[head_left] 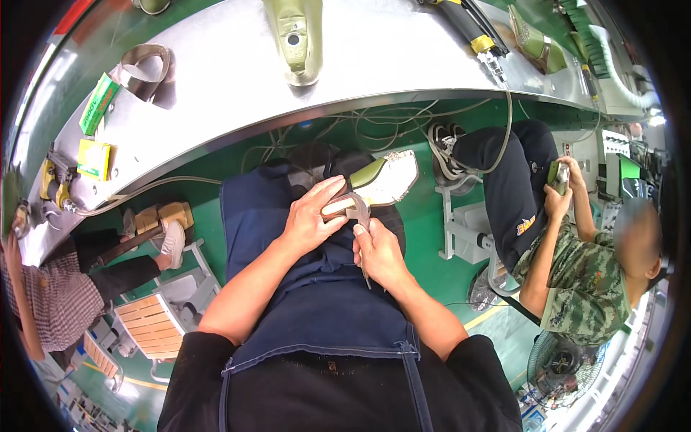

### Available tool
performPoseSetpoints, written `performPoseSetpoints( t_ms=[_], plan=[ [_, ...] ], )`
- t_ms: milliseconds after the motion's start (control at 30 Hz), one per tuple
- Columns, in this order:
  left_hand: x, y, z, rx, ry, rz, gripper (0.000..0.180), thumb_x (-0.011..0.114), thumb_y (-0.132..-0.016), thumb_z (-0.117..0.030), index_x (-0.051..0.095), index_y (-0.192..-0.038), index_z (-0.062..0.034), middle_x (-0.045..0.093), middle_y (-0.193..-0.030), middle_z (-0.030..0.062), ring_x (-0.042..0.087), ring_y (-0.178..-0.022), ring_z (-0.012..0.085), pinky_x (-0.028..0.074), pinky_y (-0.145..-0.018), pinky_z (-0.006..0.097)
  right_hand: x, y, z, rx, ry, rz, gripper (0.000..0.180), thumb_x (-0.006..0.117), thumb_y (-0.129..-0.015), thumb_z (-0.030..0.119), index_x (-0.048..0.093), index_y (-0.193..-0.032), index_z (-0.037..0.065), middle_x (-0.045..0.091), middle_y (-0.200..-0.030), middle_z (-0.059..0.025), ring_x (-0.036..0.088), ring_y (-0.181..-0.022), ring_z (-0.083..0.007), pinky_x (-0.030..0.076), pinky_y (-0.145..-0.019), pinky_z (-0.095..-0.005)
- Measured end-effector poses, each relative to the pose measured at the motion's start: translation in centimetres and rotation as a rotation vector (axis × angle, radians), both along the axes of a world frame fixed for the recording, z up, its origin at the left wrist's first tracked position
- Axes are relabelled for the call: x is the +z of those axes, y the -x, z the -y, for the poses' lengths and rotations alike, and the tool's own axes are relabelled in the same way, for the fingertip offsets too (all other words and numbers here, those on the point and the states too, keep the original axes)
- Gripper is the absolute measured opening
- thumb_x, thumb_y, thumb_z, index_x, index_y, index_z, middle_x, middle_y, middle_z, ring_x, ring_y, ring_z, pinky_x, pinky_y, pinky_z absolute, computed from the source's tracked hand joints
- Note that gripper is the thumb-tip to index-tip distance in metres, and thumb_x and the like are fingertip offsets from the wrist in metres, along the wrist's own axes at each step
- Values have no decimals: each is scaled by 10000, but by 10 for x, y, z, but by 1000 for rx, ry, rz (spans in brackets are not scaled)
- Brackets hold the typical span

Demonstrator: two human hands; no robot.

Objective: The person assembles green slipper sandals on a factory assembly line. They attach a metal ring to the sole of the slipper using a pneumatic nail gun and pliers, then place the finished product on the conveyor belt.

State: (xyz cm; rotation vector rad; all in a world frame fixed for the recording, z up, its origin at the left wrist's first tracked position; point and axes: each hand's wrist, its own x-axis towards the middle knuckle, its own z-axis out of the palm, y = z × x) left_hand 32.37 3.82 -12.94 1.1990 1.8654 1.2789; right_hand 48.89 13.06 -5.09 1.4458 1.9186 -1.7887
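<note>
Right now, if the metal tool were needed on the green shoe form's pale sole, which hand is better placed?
Probably the right: the right hand grips the metal tool, its head close by the green shoe form, while the left hand is occupied holding the form's near end.

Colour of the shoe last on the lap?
The shoe last is green, its sole whitish; head view.

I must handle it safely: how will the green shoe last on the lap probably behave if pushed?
The green shoe last seems stiff, given its crisp moulded shape. With its flat pale underside facing up, it may roll.
</note>
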Motion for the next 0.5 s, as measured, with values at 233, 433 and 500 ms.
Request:
performPoseSetpoints(
  t_ms=[233, 433, 500],
  plan=[
    [-5, -4, 1, 15, -89, -71, 669, 855, -752, -92, 657, -1391, -110, 621, -1461, 154, 702, -1190, 353, 602, -981, 406, -17, -4, 15, -167, 132, -106, 267, 528, -1120, 258, 545, -967, 40, 616, -748, -38, 617, -587, -125, 521, -529, -298],
    [-6, -4, 3, 1, -156, -100, 655, 862, -731, -41, 689, -1353, -152, 620, -1460, 133, 742, -1099, 337, 639, -894, 395, -29, -10, 21, -269, 251, -198, 244, 539, -1112, 273, 551, -991, 62, 626, -791, -39, 632, -604, -132, 546, -541, -302],
    [-4, -1, 3, -9, -175, -148, 665, 862, -731, -42, 687, -1361, -163, 616, -1463, 134, 744, -1088, 339, 639, -888, 395, -28, -10, 22, -296, 294, -212, 244, 542, -1110, 282, 555, -1001, 64, 629, -795, -41, 638, -606, -139, 555, -546, -307]
  ],
)
